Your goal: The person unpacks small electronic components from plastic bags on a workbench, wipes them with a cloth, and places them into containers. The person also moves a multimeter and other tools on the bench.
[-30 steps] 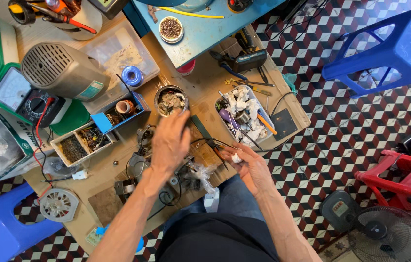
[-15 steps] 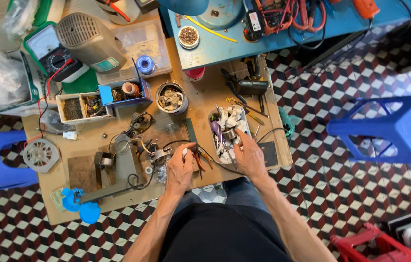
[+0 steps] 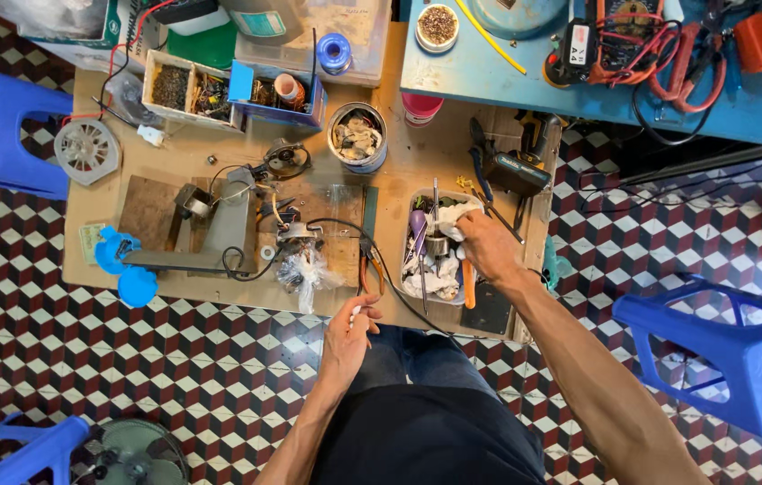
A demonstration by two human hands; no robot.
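1. At the left edge of the low wooden table (image 3: 399, 171), a grey fan rotor (image 3: 86, 150) is seen near the far corner; a blue plastic piece (image 3: 120, 265) is seen hanging over the near left edge.
2. Towards the middle, a small motor wrapped in clear plastic (image 3: 302, 260) is seen, with a black wire (image 3: 381, 269) trailing from it to the near edge; orange-handled pliers (image 3: 368, 269) lie just right of it.
3. The left hand (image 3: 349, 337) is held off the near edge, over the lap; its fingertips are pinched together on a small white piece (image 3: 355, 314), too small to identify.
4. Right of centre, a clear tool tray (image 3: 435, 256) is set lengthwise, its long axis running from near edge to far edge; screwdrivers lie along it.
5. The right hand (image 3: 487, 247) is laid at the tray's right rim, fingers curled on a white cloth (image 3: 457, 216); the tray lies directly left of this hand, which is the nearer one.
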